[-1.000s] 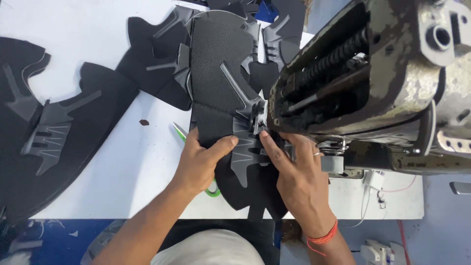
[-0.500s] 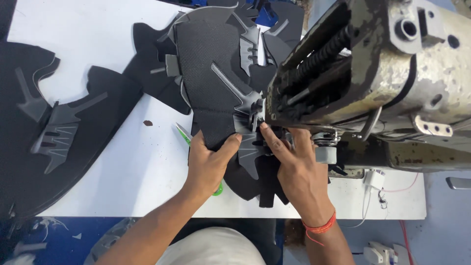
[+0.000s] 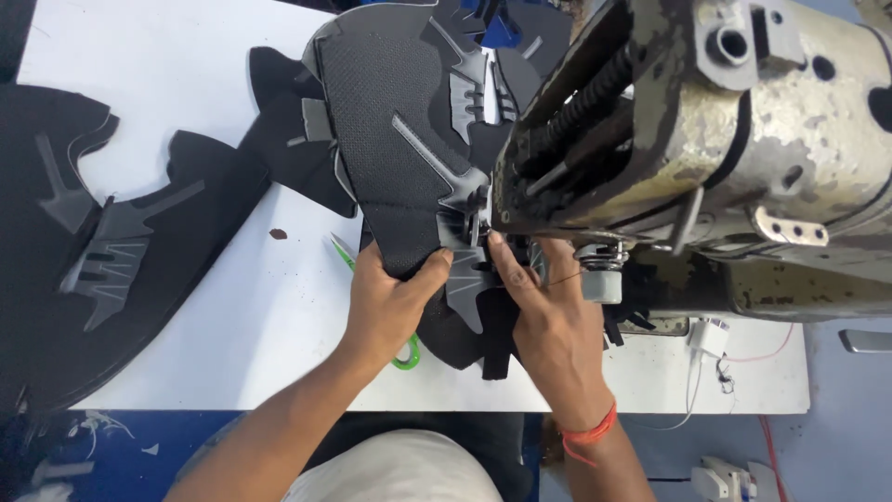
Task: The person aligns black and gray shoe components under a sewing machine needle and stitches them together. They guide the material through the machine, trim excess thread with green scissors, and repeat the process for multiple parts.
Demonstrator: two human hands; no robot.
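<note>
A black mesh shoe upper (image 3: 390,139) with grey overlay strips lies on the white table (image 3: 204,307), its near end under the head of a worn sewing machine (image 3: 706,139). My left hand (image 3: 386,302) grips the upper's near left edge, thumb pressed on top. On the right side, my right hand (image 3: 544,316) presses the piece flat, fingertips close to the needle area. An orange thread band circles my right wrist. Green-handled snips (image 3: 404,355) lie mostly hidden beneath my left hand.
More black cut uppers with grey overlays (image 3: 102,251) are spread across the table's left side, and others lie stacked at the back. A white plug and cables (image 3: 711,339) hang at the table's right front. Blue floor shows below the table edge.
The upper has slid toward me and turned slightly under the machine head. Both hands stayed on it, shifting a little with the piece.
</note>
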